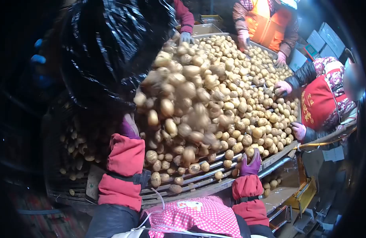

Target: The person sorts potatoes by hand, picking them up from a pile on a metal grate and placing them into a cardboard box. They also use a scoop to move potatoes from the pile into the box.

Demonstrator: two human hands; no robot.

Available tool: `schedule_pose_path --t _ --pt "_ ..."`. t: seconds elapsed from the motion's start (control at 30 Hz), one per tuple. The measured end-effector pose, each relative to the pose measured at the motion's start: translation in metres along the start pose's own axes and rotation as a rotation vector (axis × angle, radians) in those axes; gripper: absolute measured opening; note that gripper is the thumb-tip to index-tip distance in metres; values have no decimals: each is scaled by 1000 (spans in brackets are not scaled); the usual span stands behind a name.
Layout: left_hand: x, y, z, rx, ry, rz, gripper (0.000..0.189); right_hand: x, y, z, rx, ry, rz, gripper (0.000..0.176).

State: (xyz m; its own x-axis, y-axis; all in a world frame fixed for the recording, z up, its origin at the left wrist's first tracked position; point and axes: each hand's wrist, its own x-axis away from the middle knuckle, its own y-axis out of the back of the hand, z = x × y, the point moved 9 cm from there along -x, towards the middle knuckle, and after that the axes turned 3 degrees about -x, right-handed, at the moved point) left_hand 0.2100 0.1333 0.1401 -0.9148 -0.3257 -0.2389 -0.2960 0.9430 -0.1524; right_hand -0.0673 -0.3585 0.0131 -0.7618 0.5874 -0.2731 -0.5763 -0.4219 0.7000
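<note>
My left hand (129,126), in a purple glove, is raised at the lower edge of a large black plastic bag (107,51); its fingers are partly hidden there. Many potatoes (230,91) cover the sorting table, and those near the bag are blurred by motion. My right hand (250,163), also gloved in purple, rests at the near edge of the potatoes with thumb and fingers apart. Small potatoes lie on the metal bars (198,178) between my hands.
Across the table stands a person in an orange vest (266,25); a person in a red apron (320,103) reaches in from the right. Another person's gloved hand (186,37) is at the top. Below right are a yellow crate (304,196) and more potatoes (272,184).
</note>
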Motion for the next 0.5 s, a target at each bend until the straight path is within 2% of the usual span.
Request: schedule_pose_path --t 0.07,0.17,0.2,0.23,0.33,0.37,0.43,0.5 --pt "17 -12 -4 -30 -8 51 70 0 -1 1 -1 37 -6 66" --pt "36 -29 -14 -98 -46 134 70 -8 13 37 7 -173 133 65" --pt "43 -35 -18 -143 -65 168 70 -2 5 13 -2 -37 28 64" --pt "50 -41 -21 -191 -81 209 69 -2 10 24 3 100 -76 63" --pt "106 -48 -21 -411 -163 369 69 4 9 11 -9 -14 -69 65" --pt "133 -46 -20 -511 -208 428 69 4 11 19 62 3 -39 62" --pt "169 -41 -17 -727 -334 542 72 6 4 7 103 93 -106 60" --pt "201 -46 -35 -932 -464 621 69 5 2 4 119 89 -101 60"
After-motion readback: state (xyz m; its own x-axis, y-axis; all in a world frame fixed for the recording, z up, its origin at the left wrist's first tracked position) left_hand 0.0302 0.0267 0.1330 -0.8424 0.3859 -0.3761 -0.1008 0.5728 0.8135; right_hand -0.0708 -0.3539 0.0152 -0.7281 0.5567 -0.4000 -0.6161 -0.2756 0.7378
